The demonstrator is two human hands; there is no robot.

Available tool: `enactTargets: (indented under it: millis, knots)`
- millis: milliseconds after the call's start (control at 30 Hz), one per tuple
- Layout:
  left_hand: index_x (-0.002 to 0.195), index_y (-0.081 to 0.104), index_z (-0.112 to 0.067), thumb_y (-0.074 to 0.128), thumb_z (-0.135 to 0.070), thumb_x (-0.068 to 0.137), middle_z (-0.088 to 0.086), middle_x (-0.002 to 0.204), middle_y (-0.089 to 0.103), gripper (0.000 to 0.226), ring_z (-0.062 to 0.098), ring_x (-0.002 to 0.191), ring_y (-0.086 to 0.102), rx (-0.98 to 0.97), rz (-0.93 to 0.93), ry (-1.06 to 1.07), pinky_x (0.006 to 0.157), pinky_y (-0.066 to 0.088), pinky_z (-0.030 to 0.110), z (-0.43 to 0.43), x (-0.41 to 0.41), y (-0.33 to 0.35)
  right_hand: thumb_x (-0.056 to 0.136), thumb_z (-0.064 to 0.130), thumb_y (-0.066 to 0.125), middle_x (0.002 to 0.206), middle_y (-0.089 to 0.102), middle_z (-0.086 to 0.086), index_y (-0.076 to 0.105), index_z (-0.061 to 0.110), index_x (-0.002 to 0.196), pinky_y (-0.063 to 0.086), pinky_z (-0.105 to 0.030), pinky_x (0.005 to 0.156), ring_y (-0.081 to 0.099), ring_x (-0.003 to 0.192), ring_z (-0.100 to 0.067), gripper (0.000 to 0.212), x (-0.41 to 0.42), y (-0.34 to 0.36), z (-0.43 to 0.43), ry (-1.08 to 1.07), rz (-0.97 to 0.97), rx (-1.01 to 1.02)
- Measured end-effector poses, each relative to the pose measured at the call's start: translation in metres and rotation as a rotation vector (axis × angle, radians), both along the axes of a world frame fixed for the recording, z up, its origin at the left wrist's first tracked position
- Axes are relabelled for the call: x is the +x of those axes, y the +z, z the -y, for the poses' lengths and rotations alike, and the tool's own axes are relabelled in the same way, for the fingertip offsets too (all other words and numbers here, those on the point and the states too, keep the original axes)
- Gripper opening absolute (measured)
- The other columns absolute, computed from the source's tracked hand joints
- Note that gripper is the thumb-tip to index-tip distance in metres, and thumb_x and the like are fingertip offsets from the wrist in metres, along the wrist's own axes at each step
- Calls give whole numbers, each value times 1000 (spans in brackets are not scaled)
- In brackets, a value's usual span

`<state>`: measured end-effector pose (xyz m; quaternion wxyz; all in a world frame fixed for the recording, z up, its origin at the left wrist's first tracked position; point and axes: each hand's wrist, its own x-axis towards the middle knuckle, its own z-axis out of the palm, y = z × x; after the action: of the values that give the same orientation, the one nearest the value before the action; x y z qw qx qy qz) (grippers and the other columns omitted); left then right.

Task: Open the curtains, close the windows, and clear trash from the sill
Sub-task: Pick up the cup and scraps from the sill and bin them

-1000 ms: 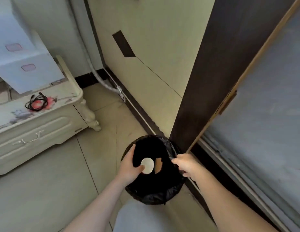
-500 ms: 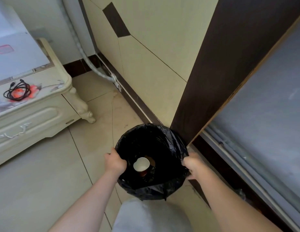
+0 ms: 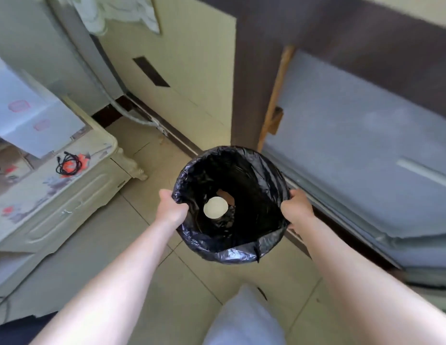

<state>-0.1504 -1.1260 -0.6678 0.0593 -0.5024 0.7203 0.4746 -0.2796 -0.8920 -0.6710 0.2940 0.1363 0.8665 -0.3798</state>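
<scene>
Both hands gripped opposite rims of the round bin lined with a black plastic bag [image 3: 242, 250], left hand [image 3: 171, 207] and right hand [image 3: 298, 210] curled tight. A white paper cup [image 3: 215, 207] lay inside, above the tiled floor [image 3: 182, 295].

Bare forearms [image 3: 112, 282], pale grey trousers [image 3: 244, 319]

Cup [image 3: 215, 207] inside bin [image 3: 269, 247] (between both hands), cabinet [image 3: 67, 207] left, door [image 3: 366, 150] right

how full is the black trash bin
Nearly empty: only a white cup and a brownish scrap lie at the bottom of the bin, whose rim the left hand and right hand grip.
</scene>
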Motion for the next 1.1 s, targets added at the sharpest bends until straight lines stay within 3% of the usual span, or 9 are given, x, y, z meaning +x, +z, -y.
enactTargets:
  millis: [167,267,367,433,567,700,867,967,1100]
  knots:
    - [102,34,-10,51,-4,79,5,79,48,29,18,68,46,-67,19,-133,52,33,31,-52,32,99,82,4,48,112,64,-17,56,8,116,36,-27,72,58,100,-33,35,49,104,-66,-39,-119,82]
    - [100,33,-12,59,-9,76,5,78,49,35,16,65,47,-23,36,-203,49,35,30,-88,52,143,82,5,46,119,63,-13,55,12,124,36,-25,74,57,107,-31,44,79,151,-110,-83,-141,95]
    - [100,35,-17,60,-6,73,8,82,53,38,21,63,50,49,37,-256,47,39,28,-131,74,178,80,6,46,111,67,-11,61,17,116,40,-27,73,59,98,-30,41,117,193,-166,-136,-161,89]
    - [104,39,-22,56,1,70,8,87,58,44,25,72,57,80,6,-325,56,49,33,-164,87,195,80,7,51,107,69,-9,66,18,109,46,-30,78,61,97,-29,34,146,217,-208,-175,-163,73]
    - [107,44,-21,50,5,67,9,88,60,48,31,83,60,127,-55,-455,72,54,42,-241,107,226,78,4,54,100,71,-13,69,11,98,49,-33,80,63,97,-31,26,204,253,-294,-276,-189,75]
    - [103,42,-21,47,-2,65,10,87,56,43,30,82,56,166,-103,-574,66,48,37,-323,115,257,81,4,47,119,62,-14,54,13,122,43,-30,85,57,108,-31,43,251,284,-377,-434,-225,149]
    - [101,39,-19,56,-7,71,7,83,56,36,27,76,56,260,-136,-733,63,49,35,-419,110,286,81,3,47,116,63,-18,54,8,121,43,-32,87,56,109,-32,41,303,311,-464,-635,-272,196]
    - [101,37,-16,51,0,72,12,86,56,36,29,77,58,255,-101,-881,73,56,51,-474,110,295,82,3,48,119,62,-17,54,8,121,40,-29,86,54,112,-31,40,330,319,-515,-743,-269,216]
    - [101,36,-13,48,4,74,17,93,54,34,31,75,59,303,-67,-1010,57,58,47,-559,110,303,83,2,48,121,61,-16,53,7,123,40,-29,88,54,113,-31,41,362,327,-586,-895,-270,231]
